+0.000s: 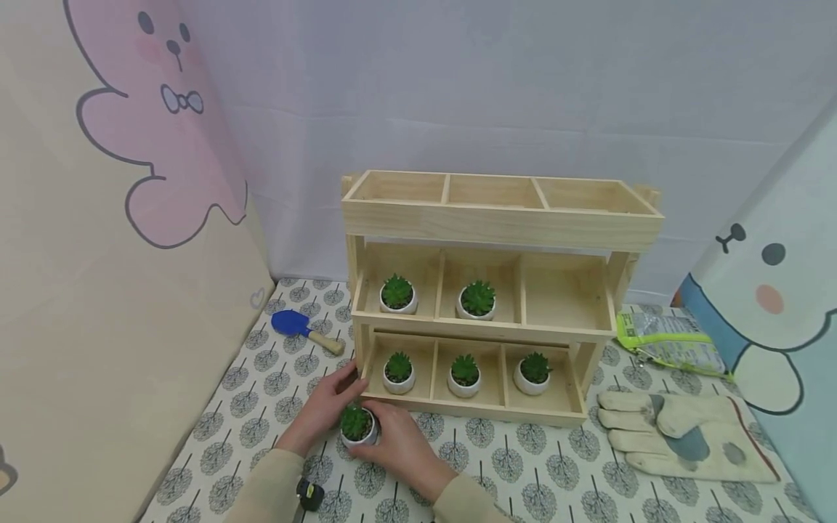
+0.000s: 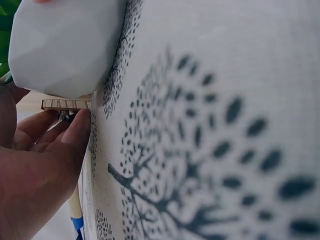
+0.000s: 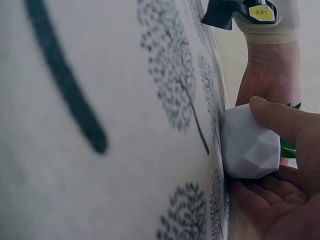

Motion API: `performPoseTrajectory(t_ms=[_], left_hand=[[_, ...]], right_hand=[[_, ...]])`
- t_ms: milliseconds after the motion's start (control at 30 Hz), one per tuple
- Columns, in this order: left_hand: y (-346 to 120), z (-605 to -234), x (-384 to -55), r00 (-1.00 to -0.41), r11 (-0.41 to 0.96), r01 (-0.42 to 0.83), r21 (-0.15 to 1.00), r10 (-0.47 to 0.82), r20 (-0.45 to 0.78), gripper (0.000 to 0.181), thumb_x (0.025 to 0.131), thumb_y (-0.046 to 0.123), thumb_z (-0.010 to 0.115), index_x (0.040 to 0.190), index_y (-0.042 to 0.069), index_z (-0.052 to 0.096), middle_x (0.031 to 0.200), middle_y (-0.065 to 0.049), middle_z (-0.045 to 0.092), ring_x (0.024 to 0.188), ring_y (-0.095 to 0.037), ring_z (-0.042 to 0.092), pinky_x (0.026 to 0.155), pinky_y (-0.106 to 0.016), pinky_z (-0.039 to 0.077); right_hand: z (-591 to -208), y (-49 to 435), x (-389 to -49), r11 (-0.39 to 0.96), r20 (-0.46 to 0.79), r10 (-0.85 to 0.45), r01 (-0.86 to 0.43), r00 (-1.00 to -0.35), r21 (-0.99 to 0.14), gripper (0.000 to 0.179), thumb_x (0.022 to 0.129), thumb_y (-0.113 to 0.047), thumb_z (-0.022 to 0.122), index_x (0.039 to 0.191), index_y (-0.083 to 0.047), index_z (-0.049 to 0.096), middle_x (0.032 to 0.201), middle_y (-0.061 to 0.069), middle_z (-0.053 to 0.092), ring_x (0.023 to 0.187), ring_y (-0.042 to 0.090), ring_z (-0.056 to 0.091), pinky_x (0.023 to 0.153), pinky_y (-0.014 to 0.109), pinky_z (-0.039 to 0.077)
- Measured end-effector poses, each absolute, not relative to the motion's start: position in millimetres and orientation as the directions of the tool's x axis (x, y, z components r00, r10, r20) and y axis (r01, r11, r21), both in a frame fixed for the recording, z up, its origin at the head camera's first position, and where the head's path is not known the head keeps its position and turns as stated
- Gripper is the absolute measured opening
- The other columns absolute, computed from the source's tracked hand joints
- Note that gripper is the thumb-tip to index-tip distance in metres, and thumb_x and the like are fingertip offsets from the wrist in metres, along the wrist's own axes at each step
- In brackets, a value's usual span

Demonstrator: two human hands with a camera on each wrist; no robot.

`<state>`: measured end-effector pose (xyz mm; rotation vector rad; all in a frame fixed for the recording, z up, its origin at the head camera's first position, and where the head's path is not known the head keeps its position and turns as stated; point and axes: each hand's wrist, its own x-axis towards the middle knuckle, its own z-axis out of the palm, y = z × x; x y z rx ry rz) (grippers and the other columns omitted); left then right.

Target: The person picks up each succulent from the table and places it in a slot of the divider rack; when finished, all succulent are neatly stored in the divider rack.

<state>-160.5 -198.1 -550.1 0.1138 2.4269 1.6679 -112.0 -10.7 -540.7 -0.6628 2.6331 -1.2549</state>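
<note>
My right hand [image 1: 404, 440] grips a small white pot with a green succulent [image 1: 357, 424], thumb on one side and fingers on the other. In the right wrist view the pot's faceted white side [image 3: 249, 144] shows low against the cloth. To its left, my left hand [image 1: 325, 405] holds the lower left corner of a wooden three-tier plant shelf [image 1: 500, 226]. The left wrist view shows those fingers at the shelf's wooden end [image 2: 65, 104], with the white pot close in front. Two potted succulents stand in the middle tier and three in the bottom tier, one per compartment.
A blue trowel [image 1: 291, 322] with a wooden handle lies left of the shelf. To the right are a yellow-green plastic bag [image 1: 673, 341] and a pair of cream work gloves [image 1: 693, 436]. A tree-patterned cloth [image 1: 536, 472] covers the table; printed curtains hang around it.
</note>
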Motion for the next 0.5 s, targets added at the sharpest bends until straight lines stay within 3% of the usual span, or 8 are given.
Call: performPoseTrajectory(t_ms=[300,500], left_hand=[[-197.4,-546.6,-159.8,-0.977,0.371,-0.079,0.925,0.156,-0.146,0.066,0.105,0.032,0.066,0.162,0.012,0.039,0.159,-0.015,0.046,0.144,-0.033,0.047,0.121,-0.045,0.033],[-196.8,-544.8,-158.8,-0.979,0.384,-0.069,0.921,0.152,-0.137,0.067,0.105,0.032,0.066,0.162,0.009,0.038,0.159,-0.017,0.044,0.144,-0.036,0.046,0.121,-0.047,0.033]], right_hand=[[-537.0,-3.5,-108.2,0.552,0.028,-0.441,-0.296,-0.897,-0.779,0.07,0.081,-0.034,0.092,0.141,-0.011,0.065,0.135,-0.001,0.068,0.121,0.016,0.063,0.104,0.037,0.054],[-536.1,2.2,-105.5,0.553,0.037,-0.43,-0.295,-0.902,-0.779,0.068,0.081,-0.032,0.092,0.14,-0.011,0.066,0.133,-0.001,0.068,0.12,0.017,0.063,0.104,0.038,0.054]])
